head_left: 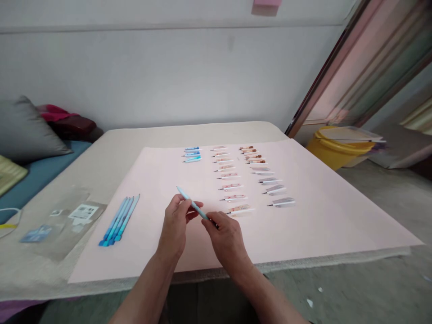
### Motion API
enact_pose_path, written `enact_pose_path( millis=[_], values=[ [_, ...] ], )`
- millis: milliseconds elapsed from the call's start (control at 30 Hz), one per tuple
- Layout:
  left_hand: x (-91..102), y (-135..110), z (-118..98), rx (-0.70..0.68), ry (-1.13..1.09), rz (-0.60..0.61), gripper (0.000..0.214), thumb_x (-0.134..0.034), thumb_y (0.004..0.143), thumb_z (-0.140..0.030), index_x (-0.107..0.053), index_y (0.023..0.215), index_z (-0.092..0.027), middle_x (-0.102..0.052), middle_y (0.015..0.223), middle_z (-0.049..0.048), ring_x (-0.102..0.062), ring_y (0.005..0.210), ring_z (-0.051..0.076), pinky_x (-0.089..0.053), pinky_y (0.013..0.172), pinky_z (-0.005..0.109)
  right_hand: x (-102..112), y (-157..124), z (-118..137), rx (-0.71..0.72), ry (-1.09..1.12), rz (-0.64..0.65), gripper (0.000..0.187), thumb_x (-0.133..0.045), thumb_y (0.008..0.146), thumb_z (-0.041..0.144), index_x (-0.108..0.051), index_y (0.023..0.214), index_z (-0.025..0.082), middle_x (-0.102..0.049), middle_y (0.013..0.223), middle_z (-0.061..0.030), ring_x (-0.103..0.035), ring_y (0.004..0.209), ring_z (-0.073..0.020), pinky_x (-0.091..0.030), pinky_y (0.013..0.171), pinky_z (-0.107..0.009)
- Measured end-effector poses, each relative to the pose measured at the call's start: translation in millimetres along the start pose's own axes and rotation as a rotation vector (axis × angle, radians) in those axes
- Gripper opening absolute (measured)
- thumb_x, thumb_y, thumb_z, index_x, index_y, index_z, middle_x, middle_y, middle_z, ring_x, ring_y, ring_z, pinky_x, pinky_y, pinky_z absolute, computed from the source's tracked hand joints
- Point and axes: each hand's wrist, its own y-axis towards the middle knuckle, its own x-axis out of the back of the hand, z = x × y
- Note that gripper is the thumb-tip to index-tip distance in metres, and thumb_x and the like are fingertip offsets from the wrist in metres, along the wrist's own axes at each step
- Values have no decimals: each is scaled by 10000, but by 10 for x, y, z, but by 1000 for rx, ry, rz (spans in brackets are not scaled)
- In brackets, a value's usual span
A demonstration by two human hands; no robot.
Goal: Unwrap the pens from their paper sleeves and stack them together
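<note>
A light blue pen [196, 208] slants between my two hands above the pink sheet [162, 256]. My left hand [177, 220] is closed round its upper part, near the pointed end. The fingers of my right hand [225, 231] pinch its lower end and hide that end from view. Several assembled blue pens [119, 220] lie side by side to the left. Farther back are several blue pen parts [192, 154]. Toward the right, thin refills lie with patterned sleeves [232, 185], grey-toned pieces [275, 189] and brown-ended pieces [253, 156] in columns.
A clear plastic bag [67, 220] with a white label lies on the beige cloth at left. A grey cushion [29, 130] rests behind it. A yellow bucket [329, 148] stands on the floor beyond the right edge, and a white wall rises behind the table.
</note>
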Motion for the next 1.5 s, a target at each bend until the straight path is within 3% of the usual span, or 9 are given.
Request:
enact_pose_path(
  millis=[233,400,500,733,933,1133,1367,1500],
  values=[
    [43,21,-11,57,-94,-51,232,-631,715,-362,-564,777,-149,-620,800,59,-557,777,155,-453,746,333,-28,5,12,-2,116,32,114,-539,790,220,-647,769,190,-581,691,-6,-502,637,-115,-331,594,-224],
    [110,71,15,162,-196,30,201,-661,702,-310,-627,783,-129,-571,808,38,-515,757,114,-434,728,268,-10,17,0,-337,609,296,198,-529,771,318,-607,689,155,-493,555,32,-374,414,-64,-261,423,-213],
    [123,82,37,171,-202,17,242,-653,710,-296,-643,870,-115,-594,824,64,-533,756,128,-437,731,284,1,24,5,-433,753,333,210,-545,741,338,-602,695,140,-500,559,32,-341,362,-47,-218,375,-206],
    [100,67,13,162,-180,-1,243,-606,741,-334,-615,886,-139,-631,856,87,-563,832,170,-435,765,325,-69,41,-40,-326,489,217,213,-527,747,306,-575,609,153,-480,499,39,-357,375,-48,-268,400,-192],
    [107,99,27,144,-144,-115,203,-704,652,-299,-604,723,-138,-558,748,7,-501,686,87,-424,676,239,-112,7,-34,-287,476,255,230,-507,758,306,-552,587,159,-442,465,48,-375,380,-57,-278,405,-190],
    [119,95,5,153,-213,-51,256,-664,683,-227,-619,912,-122,-632,863,93,-588,837,172,-450,803,338,-86,22,-37,-315,474,257,222,-512,756,317,-561,602,164,-478,486,37,-380,372,-64,-280,398,-199],
    [137,140,37,130,-153,-111,210,-692,662,-259,-615,813,-134,-599,799,36,-550,719,105,-450,721,267,-103,9,-23,-262,401,246,240,-503,767,299,-566,572,174,-417,405,52,-387,392,-77,-282,444,-210],
    [146,139,11,134,-197,-55,356,-676,670,-205,-598,1006,-117,-640,840,89,-591,817,164,-449,812,337,-99,10,-41,-299,447,265,239,-497,772,317,-552,591,172,-467,470,46,-381,366,-66,-279,415,-209]
  ],
)
